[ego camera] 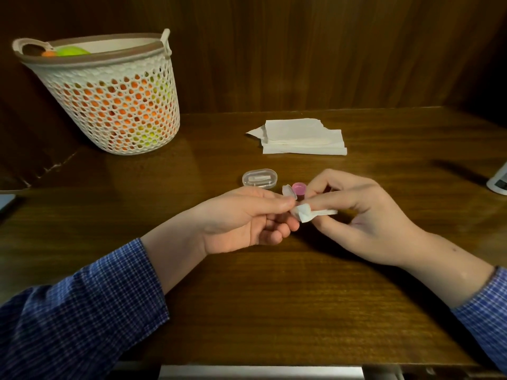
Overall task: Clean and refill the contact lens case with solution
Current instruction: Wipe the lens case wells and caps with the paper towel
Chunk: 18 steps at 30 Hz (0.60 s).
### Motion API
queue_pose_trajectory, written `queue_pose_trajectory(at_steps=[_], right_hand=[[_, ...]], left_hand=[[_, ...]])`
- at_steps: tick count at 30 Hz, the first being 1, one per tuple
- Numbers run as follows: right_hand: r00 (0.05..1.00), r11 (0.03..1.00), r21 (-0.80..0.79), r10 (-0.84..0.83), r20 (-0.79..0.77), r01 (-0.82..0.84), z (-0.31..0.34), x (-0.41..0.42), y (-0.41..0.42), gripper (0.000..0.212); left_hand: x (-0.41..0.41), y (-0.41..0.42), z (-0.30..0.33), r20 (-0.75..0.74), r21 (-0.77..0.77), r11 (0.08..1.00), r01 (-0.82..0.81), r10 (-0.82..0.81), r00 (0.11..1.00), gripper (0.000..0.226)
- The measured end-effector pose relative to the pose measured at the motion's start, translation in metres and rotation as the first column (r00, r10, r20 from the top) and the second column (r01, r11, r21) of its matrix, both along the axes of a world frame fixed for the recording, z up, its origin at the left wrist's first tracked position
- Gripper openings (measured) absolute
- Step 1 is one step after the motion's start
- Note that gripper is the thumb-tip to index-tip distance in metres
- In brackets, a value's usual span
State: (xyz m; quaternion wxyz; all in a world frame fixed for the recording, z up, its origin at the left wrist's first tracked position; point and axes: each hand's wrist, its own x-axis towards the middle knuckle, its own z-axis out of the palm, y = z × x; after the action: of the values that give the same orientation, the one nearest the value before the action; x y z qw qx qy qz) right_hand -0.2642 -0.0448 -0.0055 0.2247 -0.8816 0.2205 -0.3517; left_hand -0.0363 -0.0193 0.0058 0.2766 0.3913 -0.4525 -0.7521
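Dark wood-panelled wall [301, 50] behind, dim and warm-lit, closing off an alcove. Brown wood-grain counter [247, 297] below it, glossy, mostly bare toward the near edge. Perforated white basket [109, 105] at the far left, full of orange and green round things, too indistinct to name. Stack of white paper napkins [301, 138] at centre back, well apart from the hands. Pale object [498, 182] cut off at the right edge; possibly the solution bottle, cannot tell. Left hand [247, 220] raised just above the counter, grip pinched on the contact lens case [290, 192], of which only one translucent lid or well shows past the fingertips. Right hand [356, 215] facing it, grip closed on a small twist of tissue [307, 213], its tip touching or just beside the case. Pink cap [298, 188] right behind the case, between the two hands; resting on the counter or held, cannot tell. Clear oval box [260, 178] lying flat just beyond the left hand. Judged from this: cleaning stage under way, wiping of the case with tissue, cap already off. Left to do, by all appearances: finishing the wipe, pouring in fresh solution, closing up. No solution visibly in the case yet.
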Motion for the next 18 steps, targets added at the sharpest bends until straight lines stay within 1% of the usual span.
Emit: queue_pose_trajectory(at_steps=[1,4,7,9,13,16,18], right_hand=[[1.000,1.000,0.021,0.010,-0.021,-0.009,0.000,0.000,0.000,0.025],[0.999,0.996,0.087,0.018,-0.049,-0.014,-0.001,0.000,-0.001,0.019],[0.999,0.985,0.168,-0.034,-0.037,0.040,-0.001,0.001,-0.003,0.020],[0.998,0.968,0.242,-0.058,-0.029,0.064,-0.001,0.002,-0.004,0.020],[0.998,0.925,0.378,-0.049,0.036,0.032,0.001,0.003,-0.004,0.018],[0.996,0.883,0.469,-0.041,0.075,0.001,0.003,0.003,-0.004,0.019],[0.993,0.828,0.560,-0.043,0.109,-0.026,0.003,0.003,-0.004,0.023]], left_hand=[[0.000,0.000,-0.001,0.017,-0.006,1.000,0.001,0.000,1.000,0.022],[-0.001,-0.001,-0.003,0.039,-0.051,0.998,-0.041,0.043,0.998,0.020],[-0.003,0.001,-0.007,0.041,-0.147,0.984,-0.103,0.110,0.993,0.022],[-0.006,0.003,-0.009,0.074,-0.234,0.959,-0.157,0.179,0.981,0.022],[-0.011,0.006,-0.014,0.179,-0.463,0.861,-0.212,0.326,0.928,0.011],[-0.014,0.008,-0.016,0.162,-0.606,0.763,-0.227,0.398,0.903,0.012],[-0.016,0.009,-0.018,0.142,-0.697,0.684,-0.216,0.427,0.893,0.013]])
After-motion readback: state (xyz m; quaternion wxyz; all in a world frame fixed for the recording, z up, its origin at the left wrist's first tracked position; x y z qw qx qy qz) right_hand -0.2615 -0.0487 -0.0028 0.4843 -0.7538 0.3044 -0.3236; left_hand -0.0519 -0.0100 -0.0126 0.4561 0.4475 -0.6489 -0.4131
